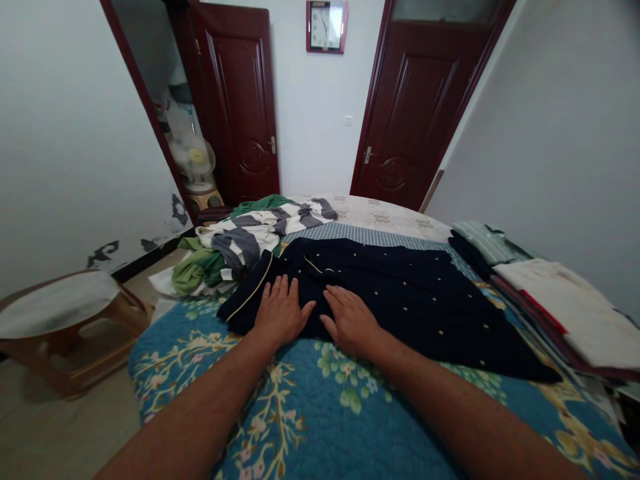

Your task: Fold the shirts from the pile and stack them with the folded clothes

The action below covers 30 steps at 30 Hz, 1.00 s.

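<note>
A dark navy garment [400, 287] with small pale dots and light piping lies spread across the blue floral bedspread [340, 427]. Flat on its left part rests my left hand [281, 312], fingers stretched out, near a piped edge that looks like a sleeve cuff. My right hand [353, 320] also lies on the cloth with its fingers extended, just below a curved piece of piping. Both palms face down, and neither hand grips the fabric. The garment widens toward its right end.
Rumpled striped and green clothes [240, 240] lie at the bed's far left. Folded clothes [555, 293] are stacked along the right side. A wooden stool [60, 320] stands on the floor at left. Beyond the bed are dark red doors [240, 100] and a fan [195, 157].
</note>
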### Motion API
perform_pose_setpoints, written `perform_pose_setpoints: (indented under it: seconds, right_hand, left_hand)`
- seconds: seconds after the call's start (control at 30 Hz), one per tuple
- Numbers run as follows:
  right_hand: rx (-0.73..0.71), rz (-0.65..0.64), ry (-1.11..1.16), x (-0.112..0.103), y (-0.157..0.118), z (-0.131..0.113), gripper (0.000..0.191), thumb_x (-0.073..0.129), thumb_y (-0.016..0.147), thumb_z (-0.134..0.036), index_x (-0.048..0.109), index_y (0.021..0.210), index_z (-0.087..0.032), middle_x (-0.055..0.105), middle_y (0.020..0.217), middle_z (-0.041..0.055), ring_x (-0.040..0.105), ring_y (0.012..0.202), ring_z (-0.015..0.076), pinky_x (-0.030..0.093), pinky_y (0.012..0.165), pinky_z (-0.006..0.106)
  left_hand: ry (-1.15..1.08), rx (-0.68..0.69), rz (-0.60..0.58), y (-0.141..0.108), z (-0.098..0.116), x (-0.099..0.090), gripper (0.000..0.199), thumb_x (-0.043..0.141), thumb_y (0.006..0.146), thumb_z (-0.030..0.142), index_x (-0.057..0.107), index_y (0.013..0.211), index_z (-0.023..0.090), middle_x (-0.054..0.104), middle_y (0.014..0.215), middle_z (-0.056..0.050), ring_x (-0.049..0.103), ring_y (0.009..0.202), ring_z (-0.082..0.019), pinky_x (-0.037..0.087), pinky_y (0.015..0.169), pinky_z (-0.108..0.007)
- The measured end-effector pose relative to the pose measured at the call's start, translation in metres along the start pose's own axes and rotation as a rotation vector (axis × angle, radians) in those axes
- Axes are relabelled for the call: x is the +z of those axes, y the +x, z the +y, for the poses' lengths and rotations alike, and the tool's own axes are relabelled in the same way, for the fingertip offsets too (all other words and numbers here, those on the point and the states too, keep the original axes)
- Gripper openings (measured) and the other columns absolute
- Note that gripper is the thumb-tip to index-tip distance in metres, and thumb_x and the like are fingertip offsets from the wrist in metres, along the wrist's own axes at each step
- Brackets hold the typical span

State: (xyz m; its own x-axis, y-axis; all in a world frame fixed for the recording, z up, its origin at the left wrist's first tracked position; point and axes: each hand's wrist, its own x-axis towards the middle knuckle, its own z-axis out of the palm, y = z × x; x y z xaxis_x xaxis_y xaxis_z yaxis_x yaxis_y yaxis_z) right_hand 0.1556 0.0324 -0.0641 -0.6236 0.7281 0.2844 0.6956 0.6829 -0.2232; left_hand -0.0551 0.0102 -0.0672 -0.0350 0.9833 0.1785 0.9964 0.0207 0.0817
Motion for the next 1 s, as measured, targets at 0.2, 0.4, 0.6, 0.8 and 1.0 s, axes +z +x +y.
perform_pose_setpoints:
  seconds: [0.2, 0.4, 0.6, 0.8, 1.0]
  right_hand:
    - [0.161, 0.033, -0.044, 0.001, -0.001, 0.017, 0.056, 0.051, 0.105, -0.043, 0.059, 0.154, -0.016, 0.051, 0.164, 0.0132, 0.042, 0.154, 0.0323, 0.033, 0.127, 0.051]
    - [0.132, 0.073, -0.038, 0.001, -0.001, 0.015, 0.052, 0.051, 0.105, -0.039, 0.064, 0.148, -0.015, 0.058, 0.158, 0.0115, 0.042, 0.152, 0.0310, 0.034, 0.127, 0.047]
    - [0.136, 0.089, 0.008, -0.005, 0.000, 0.014, 0.042, 0.052, 0.104, -0.032, 0.071, 0.137, -0.014, 0.065, 0.147, 0.0124, 0.049, 0.141, 0.0289, 0.042, 0.120, 0.043]
    - [0.107, 0.076, 0.046, -0.005, 0.006, 0.018, 0.035, 0.053, 0.102, -0.027, 0.074, 0.127, -0.016, 0.069, 0.137, 0.0137, 0.054, 0.130, 0.0294, 0.047, 0.114, 0.046]
    - [0.094, 0.085, 0.053, -0.005, 0.007, 0.020, 0.033, 0.054, 0.100, -0.025, 0.074, 0.126, -0.017, 0.069, 0.135, 0.0131, 0.054, 0.128, 0.0306, 0.048, 0.112, 0.047]
  left_hand:
    - [0.006, 0.050, 0.079, 0.018, -0.007, -0.018, 0.056, 0.044, 0.107, 0.038, 0.054, 0.156, 0.012, 0.060, 0.154, -0.022, 0.058, 0.140, -0.035, 0.039, 0.121, -0.053]
    - [-0.084, 0.226, 0.143, 0.069, 0.004, -0.035, 0.048, 0.048, 0.103, 0.018, 0.063, 0.147, 0.022, 0.061, 0.152, -0.012, 0.063, 0.130, -0.028, 0.050, 0.110, -0.041]
    - [-0.130, 0.276, -0.089, 0.085, 0.015, -0.016, 0.037, 0.055, 0.098, 0.017, 0.070, 0.131, 0.027, 0.065, 0.130, -0.009, 0.067, 0.121, -0.025, 0.055, 0.101, -0.037]
    - [-0.262, 0.351, -0.025, 0.082, 0.010, -0.013, 0.059, 0.055, 0.093, 0.014, 0.054, 0.149, 0.030, 0.050, 0.156, -0.008, 0.063, 0.130, -0.025, 0.055, 0.104, -0.038]
    - [-0.310, 0.392, -0.093, 0.086, 0.011, -0.011, 0.029, 0.055, 0.095, 0.026, 0.065, 0.122, 0.025, 0.061, 0.134, -0.007, 0.067, 0.114, -0.023, 0.056, 0.099, -0.037]
